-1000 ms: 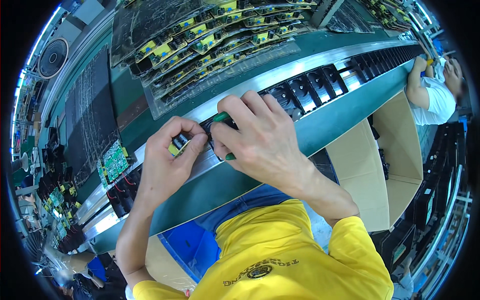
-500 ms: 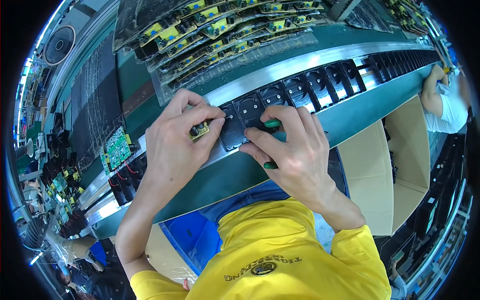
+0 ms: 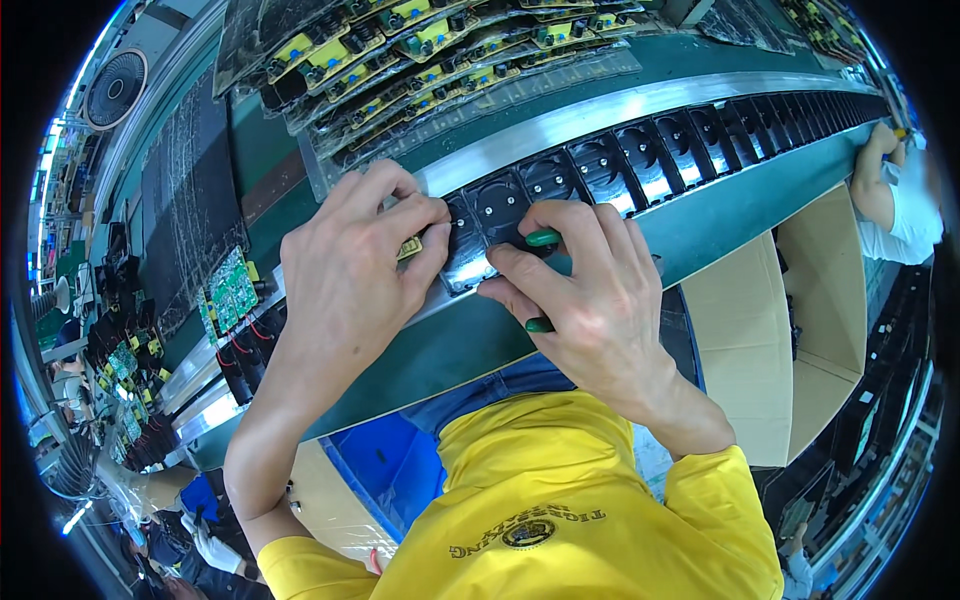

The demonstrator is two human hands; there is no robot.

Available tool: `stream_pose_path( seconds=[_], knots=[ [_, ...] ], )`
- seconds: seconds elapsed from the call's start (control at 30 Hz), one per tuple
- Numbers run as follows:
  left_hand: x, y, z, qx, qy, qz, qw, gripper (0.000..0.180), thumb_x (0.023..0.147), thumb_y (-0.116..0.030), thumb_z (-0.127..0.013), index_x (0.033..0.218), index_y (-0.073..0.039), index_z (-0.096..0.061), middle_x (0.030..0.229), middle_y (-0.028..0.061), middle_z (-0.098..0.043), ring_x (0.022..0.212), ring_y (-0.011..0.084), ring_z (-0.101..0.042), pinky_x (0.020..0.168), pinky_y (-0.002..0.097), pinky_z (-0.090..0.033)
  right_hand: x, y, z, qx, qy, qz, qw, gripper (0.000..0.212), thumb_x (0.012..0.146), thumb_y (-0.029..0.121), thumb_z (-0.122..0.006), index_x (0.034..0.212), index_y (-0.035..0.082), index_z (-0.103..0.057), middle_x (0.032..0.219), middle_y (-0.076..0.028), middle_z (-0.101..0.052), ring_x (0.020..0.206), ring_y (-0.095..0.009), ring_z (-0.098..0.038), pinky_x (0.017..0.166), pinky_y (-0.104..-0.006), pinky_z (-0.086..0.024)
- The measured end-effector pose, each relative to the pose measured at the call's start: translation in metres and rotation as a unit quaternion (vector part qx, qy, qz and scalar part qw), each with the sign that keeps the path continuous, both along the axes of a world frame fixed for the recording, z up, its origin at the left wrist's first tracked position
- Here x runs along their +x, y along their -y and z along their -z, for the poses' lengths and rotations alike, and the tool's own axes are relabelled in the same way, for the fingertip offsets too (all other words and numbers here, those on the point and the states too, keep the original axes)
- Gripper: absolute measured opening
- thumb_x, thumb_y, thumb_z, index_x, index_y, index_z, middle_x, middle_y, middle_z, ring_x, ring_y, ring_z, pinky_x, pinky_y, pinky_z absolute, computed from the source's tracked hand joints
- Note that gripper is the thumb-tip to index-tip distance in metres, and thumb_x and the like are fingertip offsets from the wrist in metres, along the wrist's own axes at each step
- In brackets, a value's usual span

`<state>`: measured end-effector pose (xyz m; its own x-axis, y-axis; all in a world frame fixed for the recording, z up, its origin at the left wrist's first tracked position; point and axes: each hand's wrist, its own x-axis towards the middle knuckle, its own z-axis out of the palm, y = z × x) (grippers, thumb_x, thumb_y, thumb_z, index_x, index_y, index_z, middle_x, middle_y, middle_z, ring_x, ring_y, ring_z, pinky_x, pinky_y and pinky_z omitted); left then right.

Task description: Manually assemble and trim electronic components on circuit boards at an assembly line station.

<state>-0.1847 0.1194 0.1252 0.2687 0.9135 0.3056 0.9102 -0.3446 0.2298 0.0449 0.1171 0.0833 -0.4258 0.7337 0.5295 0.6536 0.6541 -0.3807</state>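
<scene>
Left hand (image 3: 365, 250): at the left end of the row of black casings (image 3: 648, 155), nearly closed, thumb and index finger pinched against the end casing, small yellow part (image 3: 408, 248) tucked behind the thumb. Exact grip on the part: hidden by the fingers, impossible to tell.

Right hand (image 3: 600, 290): on the near side of the row, half curled, green-handled tool (image 3: 542, 238) retained across the palm, probably to leave thumb and index finger free. Fingertips at the near edge of the row, apparently for steadying against the opposite hand.

Row: laid edge to edge along a metal rail (image 3: 560, 125), open faces upward, probably for alignment and access.

Surroundings, relative to the row: beyond, layered stack of yellow boards (image 3: 440, 55); left of the near end, green circuit board (image 3: 232, 292) with red wires close by; near side, green bench surface (image 3: 480, 335) and, lower, open cardboard box (image 3: 740, 350); at the far end, co-worker's hand (image 3: 885, 145).

Obstructions: end casing partly covered by left fingers; free movement of right fingers likely limited by the tool.
</scene>
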Motion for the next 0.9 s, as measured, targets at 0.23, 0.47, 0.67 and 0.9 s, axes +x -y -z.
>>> stream_pose_path(
  seconds=[0.23, 0.47, 0.67, 0.9],
  knots=[
    [0.006, 0.000, -0.006, -0.016, -0.010, -0.002, 1.000, 0.003, 0.095, -0.011, -0.083, 0.097, -0.009, -0.083, 0.109, -0.0019, -0.069, 0.087, 0.0187, -0.068, 0.073, 0.0327, -0.053, 0.000, 0.000, 0.000, 0.000, 0.005, -0.001, 1.000, 0.020, 0.088, 0.022, -0.095, 0.105, 0.014, -0.088, 0.124, -0.005, -0.068, 0.099, -0.024, -0.062, 0.086, -0.0387, -0.055],
    [0.012, 0.000, 0.001, 0.006, -0.009, 0.002, 1.000, 0.003, 0.095, -0.011, -0.084, 0.096, -0.010, -0.081, 0.111, 0.0002, -0.065, 0.089, 0.0199, -0.069, 0.069, 0.0349, -0.054, -0.001, -0.001, -0.004, -0.004, 0.020, -0.001, 1.000, 0.019, 0.088, 0.022, -0.094, 0.104, 0.014, -0.088, 0.125, -0.005, -0.067, 0.101, -0.024, -0.062, 0.087, -0.0387, -0.054],
    [0.010, 0.006, 0.006, -0.008, 0.023, -0.020, 1.000, 0.005, 0.096, -0.010, -0.083, 0.100, -0.010, -0.079, 0.113, -0.0027, -0.068, 0.083, 0.0199, -0.067, 0.070, 0.0327, -0.051, 0.000, -0.005, -0.017, 0.005, 0.062, -0.010, 0.998, 0.019, 0.088, 0.022, -0.094, 0.104, 0.014, -0.087, 0.126, -0.005, -0.067, 0.101, -0.024, -0.061, 0.089, -0.0384, -0.053],
    [0.014, 0.004, 0.015, -0.002, 0.051, -0.027, 0.998, 0.008, 0.095, -0.010, -0.084, 0.101, -0.010, -0.079, 0.114, -0.0015, -0.067, 0.083, 0.0200, -0.067, 0.069, 0.0339, -0.051, 0.002, -0.006, -0.017, 0.015, 0.081, -0.022, 0.996, 0.021, 0.086, 0.022, -0.095, 0.105, 0.015, -0.088, 0.126, -0.005, -0.067, 0.101, -0.025, -0.061, 0.089, -0.0381, -0.052]
  ],
)
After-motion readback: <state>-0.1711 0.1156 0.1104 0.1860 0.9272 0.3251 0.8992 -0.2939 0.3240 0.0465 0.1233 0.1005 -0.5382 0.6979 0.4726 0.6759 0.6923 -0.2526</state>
